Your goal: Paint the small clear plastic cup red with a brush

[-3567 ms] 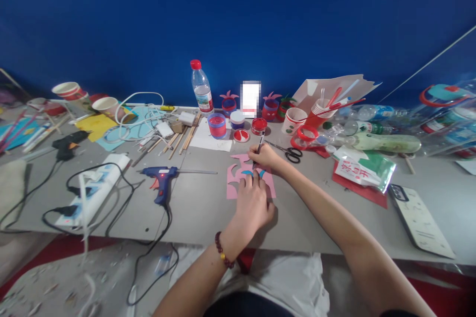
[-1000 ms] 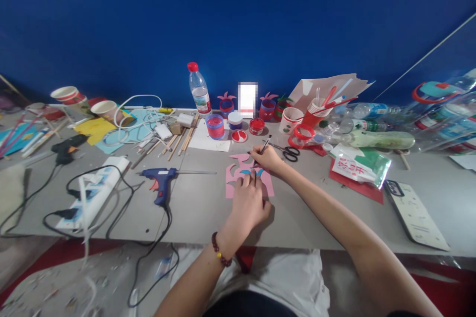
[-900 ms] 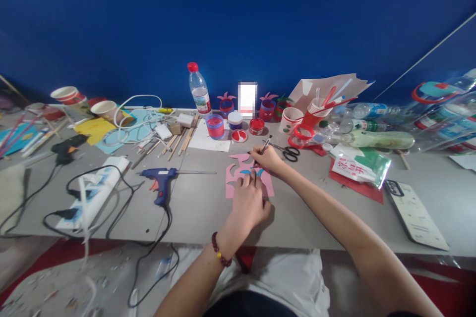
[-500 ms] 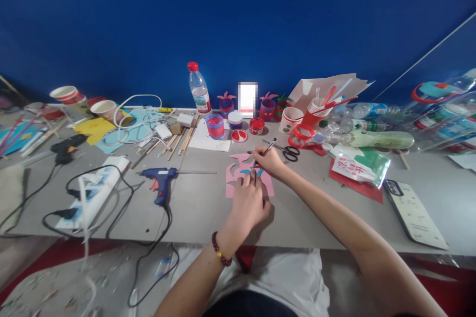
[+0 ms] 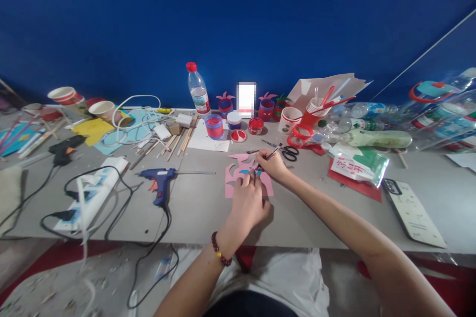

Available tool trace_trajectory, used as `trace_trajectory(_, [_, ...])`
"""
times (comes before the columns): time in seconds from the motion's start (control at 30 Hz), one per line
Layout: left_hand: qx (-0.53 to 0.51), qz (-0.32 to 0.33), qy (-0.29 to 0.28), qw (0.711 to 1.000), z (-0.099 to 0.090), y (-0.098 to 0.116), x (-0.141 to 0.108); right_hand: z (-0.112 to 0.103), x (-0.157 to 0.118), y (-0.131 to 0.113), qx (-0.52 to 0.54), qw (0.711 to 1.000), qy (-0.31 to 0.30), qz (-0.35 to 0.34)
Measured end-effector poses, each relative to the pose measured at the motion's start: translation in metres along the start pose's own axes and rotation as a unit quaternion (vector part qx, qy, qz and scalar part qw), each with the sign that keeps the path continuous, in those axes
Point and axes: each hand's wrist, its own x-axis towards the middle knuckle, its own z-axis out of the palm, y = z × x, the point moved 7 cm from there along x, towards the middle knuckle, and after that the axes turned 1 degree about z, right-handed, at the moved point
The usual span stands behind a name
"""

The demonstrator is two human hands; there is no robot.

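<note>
A sheet of pink paper (image 5: 230, 178) with curved cut-outs lies on the grey table. On it rests a small blue leaf-shaped paper piece (image 5: 244, 172), partly hidden under my fingers. My left hand (image 5: 250, 200) lies over the sheet, fingers stretched out and fingertips on the blue piece. A dark slim pen (image 5: 276, 149) is pinched in my right hand (image 5: 270, 164); its tip, down by the blue piece, is too small to make out. Just beyond my right hand lie black-handled scissors (image 5: 290, 153).
To the left are a blue glue gun (image 5: 160, 178), a power strip (image 5: 96, 193) with cords, and wooden sticks (image 5: 185, 141). Behind stand a bottle (image 5: 199, 91), a red paint jar (image 5: 256, 126) and paper cups (image 5: 290, 120). A phone (image 5: 412, 213) and plastic bottles (image 5: 379, 137) are at right.
My right hand has shifted slightly to the right along with the pen, which leans further right. My left hand stays on the paper. The whole view has moved very slightly.
</note>
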Motion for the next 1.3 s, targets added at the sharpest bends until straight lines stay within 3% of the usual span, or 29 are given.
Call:
trace_trajectory(0.23, [-0.002,-0.006,0.000,1.000,-0.001,-0.001,0.002,-0.001,-0.009,0.005,-0.005,1.000,-0.017,0.019])
trace_trajectory(0.7, [0.002,-0.005,-0.004,1.000,-0.003,-0.001,0.003,0.002,0.004,0.002,-0.003,0.995,-0.076,0.057])
trace_trajectory(1.3, [0.009,0.001,0.017,1.000,0.000,-0.001,0.003,-0.008,0.007,0.008,-0.012,0.998,-0.029,0.050])
